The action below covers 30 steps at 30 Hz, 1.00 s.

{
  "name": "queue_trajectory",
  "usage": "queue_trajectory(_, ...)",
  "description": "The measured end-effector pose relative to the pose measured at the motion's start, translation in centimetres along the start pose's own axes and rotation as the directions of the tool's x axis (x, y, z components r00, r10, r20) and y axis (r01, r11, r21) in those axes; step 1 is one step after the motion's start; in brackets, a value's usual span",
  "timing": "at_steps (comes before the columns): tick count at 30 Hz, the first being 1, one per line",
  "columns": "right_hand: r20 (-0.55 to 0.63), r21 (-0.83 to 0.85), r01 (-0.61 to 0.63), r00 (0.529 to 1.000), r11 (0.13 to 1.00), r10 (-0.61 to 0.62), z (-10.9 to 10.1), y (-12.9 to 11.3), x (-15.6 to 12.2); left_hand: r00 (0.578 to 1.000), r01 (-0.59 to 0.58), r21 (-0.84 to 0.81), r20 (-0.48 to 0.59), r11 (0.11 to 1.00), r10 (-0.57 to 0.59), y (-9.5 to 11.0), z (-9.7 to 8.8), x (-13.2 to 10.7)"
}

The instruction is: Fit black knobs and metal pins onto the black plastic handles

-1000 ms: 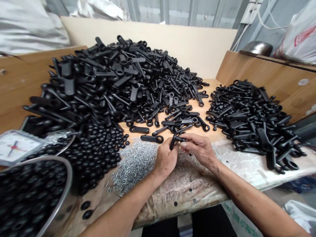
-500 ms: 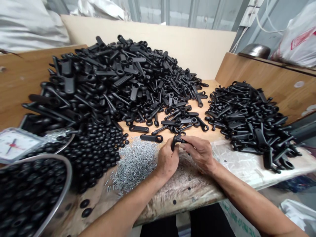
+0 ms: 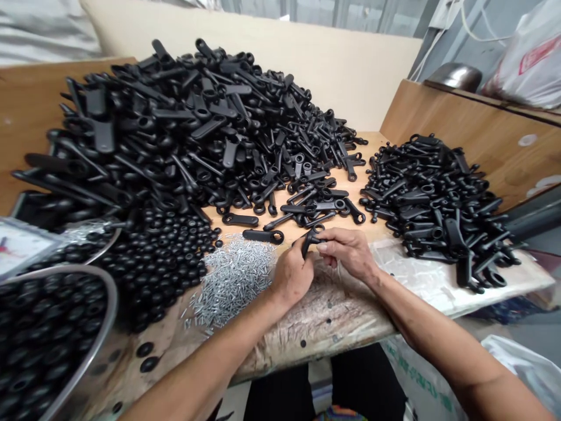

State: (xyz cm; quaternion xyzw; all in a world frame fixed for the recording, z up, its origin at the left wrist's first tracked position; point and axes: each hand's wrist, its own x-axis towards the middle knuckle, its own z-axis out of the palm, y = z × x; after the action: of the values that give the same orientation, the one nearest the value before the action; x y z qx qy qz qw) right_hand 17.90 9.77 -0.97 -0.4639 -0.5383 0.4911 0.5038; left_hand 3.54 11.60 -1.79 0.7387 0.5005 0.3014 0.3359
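My left hand [image 3: 293,273] is closed around a black plastic crank handle [image 3: 309,238], whose ring end sticks up past the fingers. From the other side, my right hand [image 3: 349,251] pinches a dark stub on the same handle between thumb and forefinger. Its other fingers are curled below. The two hands hide much of the handle, and whether the stub is a separate part I cannot tell. Just left of my left hand lies a heap of small silver pins [image 3: 239,278]. Loose black crank handles [image 3: 263,235] lie just beyond the hands.
A tall pile of black crank handles [image 3: 188,123] fills the back left, and a smaller pile of handles with knobs [image 3: 432,199] stands right. Round black knobs [image 3: 162,263] spread beside a metal bowl [image 3: 109,298] of knobs. Wooden boards [image 3: 477,137] edge the worktable.
The view has shifted slightly, so everything sits a little further left and higher. Both hands stay at the crank handle; my right fingers have changed their grip a little.
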Motion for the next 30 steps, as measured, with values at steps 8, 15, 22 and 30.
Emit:
queue_trajectory(8, -0.108, -0.199, 0.211, 0.966, 0.957, -0.235, -1.7, -5.3, -1.5, 0.94, -0.337, 0.534, 0.235, 0.775, 0.247, 0.7, 0.3, -1.9)
queue_trajectory(15, 0.071, -0.469, 0.24, 0.97, 0.85, -0.234, 1.1, -3.9, -4.1, 0.878, -0.444, 0.608, 0.441, 0.658, 0.185, 1.5, 2.7, -4.1)
queue_trajectory(22, -0.059, -0.358, 0.061, 0.994, 0.932, -0.088, 0.9, 0.3, -2.9, 0.884, -0.388, 0.502, 0.439, 0.773, 0.159, 1.4, 2.2, -3.8)
queue_trajectory(30, -0.515, 0.081, 0.12, 0.855, 0.989, -0.062, -2.1, -0.5, -6.6, 0.926, -0.129, 0.013, 0.361, 0.992, 0.116, 1.3, 0.3, -1.7)
